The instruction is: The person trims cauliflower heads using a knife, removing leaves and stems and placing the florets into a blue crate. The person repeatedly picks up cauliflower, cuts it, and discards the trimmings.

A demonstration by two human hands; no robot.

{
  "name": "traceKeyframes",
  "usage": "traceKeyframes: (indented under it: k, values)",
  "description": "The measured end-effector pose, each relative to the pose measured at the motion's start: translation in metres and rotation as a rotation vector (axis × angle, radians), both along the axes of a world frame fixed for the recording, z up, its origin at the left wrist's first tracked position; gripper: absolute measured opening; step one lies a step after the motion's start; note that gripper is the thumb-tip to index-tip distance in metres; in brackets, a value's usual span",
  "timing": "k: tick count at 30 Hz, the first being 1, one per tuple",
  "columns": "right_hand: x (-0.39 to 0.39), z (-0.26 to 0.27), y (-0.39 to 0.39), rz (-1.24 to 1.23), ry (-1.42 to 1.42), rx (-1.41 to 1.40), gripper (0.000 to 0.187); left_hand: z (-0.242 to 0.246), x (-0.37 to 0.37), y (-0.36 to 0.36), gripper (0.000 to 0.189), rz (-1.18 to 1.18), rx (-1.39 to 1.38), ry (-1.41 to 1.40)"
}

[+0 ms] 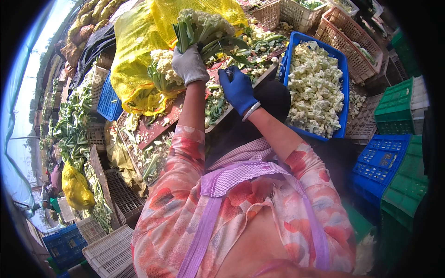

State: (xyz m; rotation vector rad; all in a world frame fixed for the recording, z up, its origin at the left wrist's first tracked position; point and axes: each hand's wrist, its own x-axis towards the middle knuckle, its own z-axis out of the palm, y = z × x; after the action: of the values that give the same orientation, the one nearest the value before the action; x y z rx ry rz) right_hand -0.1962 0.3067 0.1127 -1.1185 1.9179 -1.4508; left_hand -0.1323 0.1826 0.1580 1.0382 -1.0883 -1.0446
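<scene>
My left hand (190, 66), in a grey-white glove, grips a cauliflower head (212, 26) by its leafy stem end. The pale curds face away from me and green leaves hang to the right. My right hand (237, 87), in a blue glove, is closed around the dark handle of a knife (228, 72). Its thin blade points up toward the leaves below the head; whether it touches them I cannot tell. Beside my left wrist, another cauliflower (166, 66) lies at the mouth of a yellow mesh bag (130, 59). Cut leaves and crumbs cover much of the reddish board (153, 130).
A blue crate (345, 111) of cut florets stands to the right. Beyond it are a pinkish plastic basket (347, 45) and green crates (394, 100). Leafy trimmings (73, 128), a yellow bag (76, 187) and a white crate (109, 248) lie along the left.
</scene>
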Motion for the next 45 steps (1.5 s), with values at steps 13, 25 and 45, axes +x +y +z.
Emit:
traceKeyframes:
  k: [13, 25, 45]
  values:
    - [-0.008, -0.140, -0.080, 0.857, 0.203, 0.371, 0.029, -0.062, -0.006, -0.055, 0.024, 0.128, 0.092, -0.777]
    - [-0.005, -0.120, -0.095, -0.054, -0.166, 0.195, 0.041, -0.063, 0.002, -0.059, 0.040, 0.067, 0.348, -0.765]
    - [-0.029, -0.102, -0.100, -0.011, -0.377, 0.283, 0.051, -0.067, 0.024, -0.130, 0.036, -0.235, -0.044, -1.306]
